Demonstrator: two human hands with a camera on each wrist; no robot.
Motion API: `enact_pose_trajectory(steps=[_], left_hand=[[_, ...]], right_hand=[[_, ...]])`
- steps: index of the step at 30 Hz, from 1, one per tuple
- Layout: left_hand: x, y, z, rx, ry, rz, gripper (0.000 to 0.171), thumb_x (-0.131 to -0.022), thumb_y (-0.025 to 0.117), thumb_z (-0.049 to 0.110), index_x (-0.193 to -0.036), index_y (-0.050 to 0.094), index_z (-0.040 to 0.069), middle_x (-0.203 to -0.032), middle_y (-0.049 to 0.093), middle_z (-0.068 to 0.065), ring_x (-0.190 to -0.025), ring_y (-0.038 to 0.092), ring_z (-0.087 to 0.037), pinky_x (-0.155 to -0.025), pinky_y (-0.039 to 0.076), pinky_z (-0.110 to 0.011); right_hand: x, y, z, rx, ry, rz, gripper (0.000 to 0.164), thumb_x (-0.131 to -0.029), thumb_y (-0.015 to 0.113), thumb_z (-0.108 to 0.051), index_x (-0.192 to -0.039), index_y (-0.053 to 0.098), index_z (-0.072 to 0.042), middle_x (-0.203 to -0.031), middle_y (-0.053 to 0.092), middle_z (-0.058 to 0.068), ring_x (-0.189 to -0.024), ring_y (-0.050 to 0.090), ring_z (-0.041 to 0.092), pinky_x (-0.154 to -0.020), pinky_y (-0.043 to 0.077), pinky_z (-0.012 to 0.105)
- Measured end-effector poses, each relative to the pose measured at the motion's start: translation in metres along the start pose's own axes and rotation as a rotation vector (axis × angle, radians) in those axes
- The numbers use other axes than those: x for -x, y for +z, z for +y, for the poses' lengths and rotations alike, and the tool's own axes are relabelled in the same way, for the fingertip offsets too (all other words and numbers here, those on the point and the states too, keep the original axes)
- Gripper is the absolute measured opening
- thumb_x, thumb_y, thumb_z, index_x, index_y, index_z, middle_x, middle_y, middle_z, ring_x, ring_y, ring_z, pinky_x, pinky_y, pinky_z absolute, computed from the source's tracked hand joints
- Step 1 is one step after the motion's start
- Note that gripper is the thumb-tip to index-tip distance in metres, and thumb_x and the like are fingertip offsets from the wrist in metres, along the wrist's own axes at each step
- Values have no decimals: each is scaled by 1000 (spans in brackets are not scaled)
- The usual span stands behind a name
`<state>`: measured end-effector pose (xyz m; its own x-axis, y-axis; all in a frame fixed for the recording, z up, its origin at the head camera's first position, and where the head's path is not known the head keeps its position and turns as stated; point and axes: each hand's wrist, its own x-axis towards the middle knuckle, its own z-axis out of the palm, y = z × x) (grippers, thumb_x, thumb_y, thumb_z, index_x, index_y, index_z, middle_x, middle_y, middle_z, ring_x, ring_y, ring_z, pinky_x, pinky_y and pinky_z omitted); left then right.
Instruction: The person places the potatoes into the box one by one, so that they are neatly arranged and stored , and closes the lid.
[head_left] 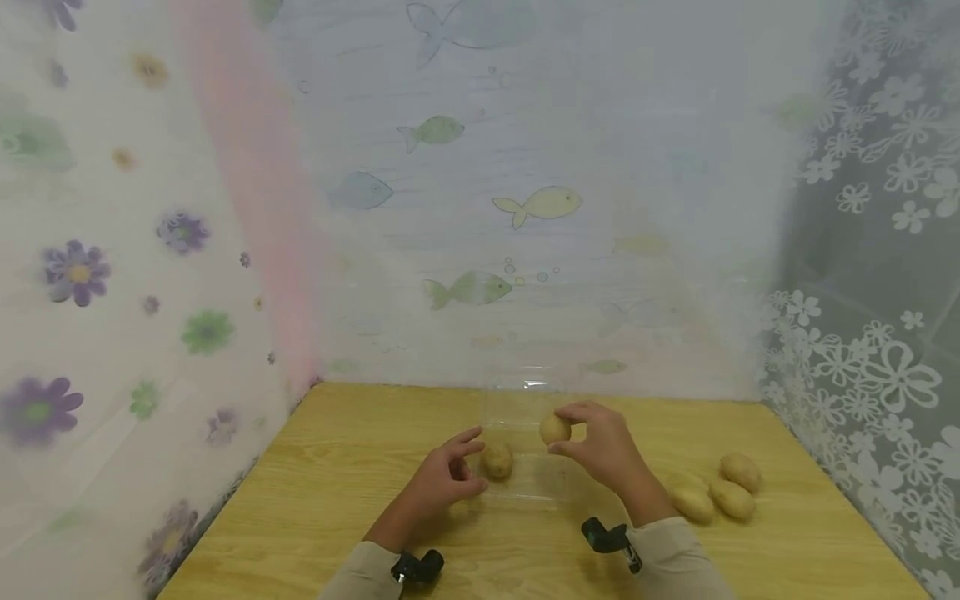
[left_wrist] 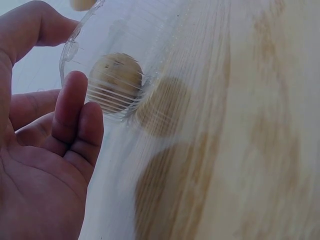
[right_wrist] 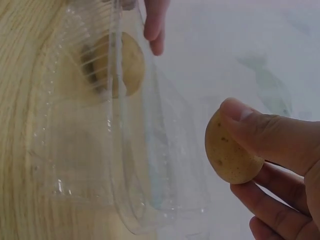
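Observation:
My right hand (head_left: pixel 600 442) pinches a small round potato (head_left: pixel 555 428) between thumb and fingers, raised above the right part of a clear plastic container (head_left: pixel 536 479). Speckled skin shows on this potato in the right wrist view. Another potato (left_wrist: pixel 115 82) lies inside the container at its left end, seen through the ribbed wall. At the container's left edge is my left hand (head_left: pixel 438 479), thumb and index finger spread apart. One fingertip (left_wrist: pixel 72 30) meets the clear rim, and the other fingers bend loosely beside the wall.
Several potatoes (head_left: pixel 731 500) lie grouped on the wooden table (head_left: pixel 315 500) to the right of my right forearm. The container's clear lid (head_left: pixel 517 400) stands up at the back. Patterned curtains (head_left: pixel 450 250) with fish and flowers enclose the table behind and at both sides.

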<state>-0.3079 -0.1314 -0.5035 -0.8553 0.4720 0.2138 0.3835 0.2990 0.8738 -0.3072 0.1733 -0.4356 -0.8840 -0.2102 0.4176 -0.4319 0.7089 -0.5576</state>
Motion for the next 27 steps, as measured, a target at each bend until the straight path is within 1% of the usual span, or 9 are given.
enact_pose_trajectory(steps=[3,6,10,15,19,22,27], left_hand=[[-1,-2,0,-13,-5,13,70,-94,79,22,-154,48,4,-169,32,-6,-82,57,-7,-75,53,-22],[-1,-3,-1,-20,-8,26,69,-94,79,20,-154,49,5,-168,34,-4,-81,57,-7,-75,53,-22],[-1,-2,-2,-17,0,24,70,-93,79,19,-153,49,2,-168,33,-7,-81,57,-7,-76,53,-21],[-4,-2,-7,-3,15,11,70,-93,79,20,-153,49,0,-169,31,-10,-80,57,-6,-76,53,-21],[-9,-4,-10,11,10,-7,70,-94,79,21,-153,48,1,-170,30,-6,-80,58,-6,-77,54,-22],[-11,-6,-10,4,4,-16,70,-94,79,22,-154,48,3,-170,30,-3,-81,58,-5,-77,54,-22],[-13,-13,-9,-10,7,-11,69,-94,78,21,-153,49,2,-169,32,-4,-80,57,-5,-75,53,-22]], right_hand=[[-2,4,-4,-18,7,-11,56,-75,94,-26,-125,76,-8,-125,73,4,-116,68,28,-99,55,50],[-3,11,-6,-31,24,-27,55,-74,95,-25,-124,76,-9,-124,73,1,-117,68,25,-101,54,49],[0,20,-6,-30,11,-28,51,-73,96,-20,-120,78,-9,-121,74,0,-112,69,22,-99,55,46],[1,28,-7,1,-14,-33,49,-73,95,-18,-117,78,-8,-117,74,1,-103,69,19,-92,57,44],[0,33,-7,47,-21,-40,48,-72,96,-18,-116,78,-8,-115,75,1,-102,68,19,-91,57,42],[0,37,-8,56,-20,-45,48,-72,96,-17,-115,78,-7,-114,75,2,-103,69,20,-92,57,43],[-5,46,-10,40,-16,-58,47,-71,96,-16,-114,78,-7,-114,75,4,-102,69,22,-93,57,46]])
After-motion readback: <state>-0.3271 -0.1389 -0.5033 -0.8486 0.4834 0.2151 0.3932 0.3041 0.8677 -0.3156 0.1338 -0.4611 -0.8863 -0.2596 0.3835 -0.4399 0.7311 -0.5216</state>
